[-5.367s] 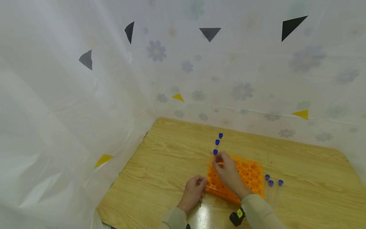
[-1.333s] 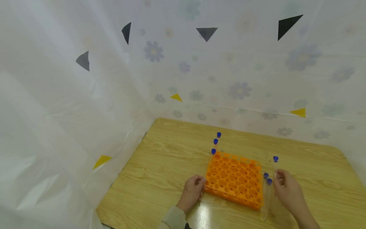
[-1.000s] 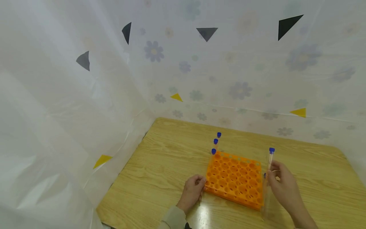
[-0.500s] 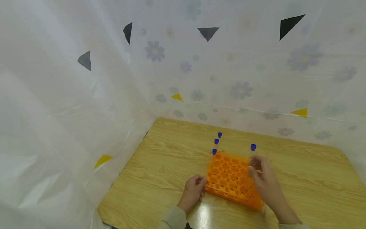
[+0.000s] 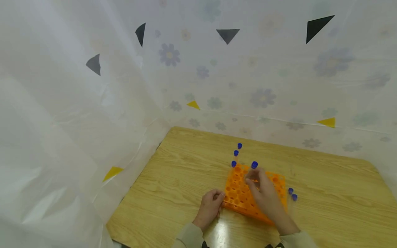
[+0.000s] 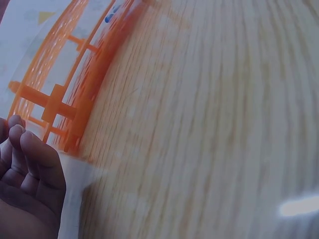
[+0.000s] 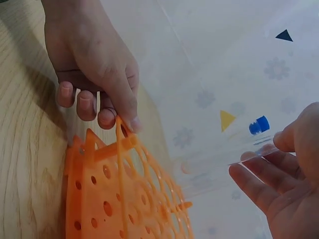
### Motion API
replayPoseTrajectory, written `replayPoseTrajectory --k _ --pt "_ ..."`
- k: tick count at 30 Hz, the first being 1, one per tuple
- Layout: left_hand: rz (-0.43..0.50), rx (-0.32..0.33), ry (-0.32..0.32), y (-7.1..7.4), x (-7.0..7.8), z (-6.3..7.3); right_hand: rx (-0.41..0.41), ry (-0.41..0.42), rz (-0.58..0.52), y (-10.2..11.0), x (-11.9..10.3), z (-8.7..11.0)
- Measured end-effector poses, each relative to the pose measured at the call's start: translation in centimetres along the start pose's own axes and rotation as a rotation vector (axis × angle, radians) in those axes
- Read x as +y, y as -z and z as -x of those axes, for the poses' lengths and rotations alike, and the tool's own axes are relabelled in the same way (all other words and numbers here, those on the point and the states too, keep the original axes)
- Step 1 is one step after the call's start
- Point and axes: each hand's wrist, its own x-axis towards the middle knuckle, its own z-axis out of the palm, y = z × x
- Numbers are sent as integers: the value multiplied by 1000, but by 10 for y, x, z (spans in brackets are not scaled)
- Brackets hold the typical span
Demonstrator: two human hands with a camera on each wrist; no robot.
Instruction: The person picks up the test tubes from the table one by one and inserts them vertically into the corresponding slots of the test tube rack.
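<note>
An orange test tube rack (image 5: pixel 235 198) with many round holes sits on the table. At its near left corner my left hand (image 5: pixel 209 208) pinches the edge; the left wrist view shows the rack's side (image 6: pixel 56 103) next to those curled fingers (image 6: pixel 49 164). Over the middle of the rack, my right hand (image 5: pixel 266 194) holds a clear test tube by its upper part, with the blue cap (image 5: pixel 254 165) standing above the fingers. The right wrist view shows this cap (image 7: pixel 259 125) beyond the thumb, the transparent tube reaching toward the rack. Its lower end is hard to make out.
Three blue-capped tubes (image 5: pixel 236 153) show at the rack's back left corner, their clear bodies barely visible. Two more capped tubes (image 5: pixel 294 197) lie beside the rack's right side. A wooden table (image 5: pixel 173 165) runs back to white plastic sheeting (image 5: pixel 124 113).
My right hand has left the back left corner, lifted one capped test tube from the three on the right and carried it left over the rack. My left hand stays at the corner.
</note>
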Motion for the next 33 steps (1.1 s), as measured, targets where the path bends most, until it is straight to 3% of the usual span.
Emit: replayPoseTrajectory --k 6,22,33 --pt "7 0 -6 0 2 1 -5 14 -27 -19 2 -6" --pt "-4 5 -29 0 0 -1 5 53 75 -48 20 -10" --pt "-9 11 -33 -1 1 0 -35 -50 137 -55 21 -6"
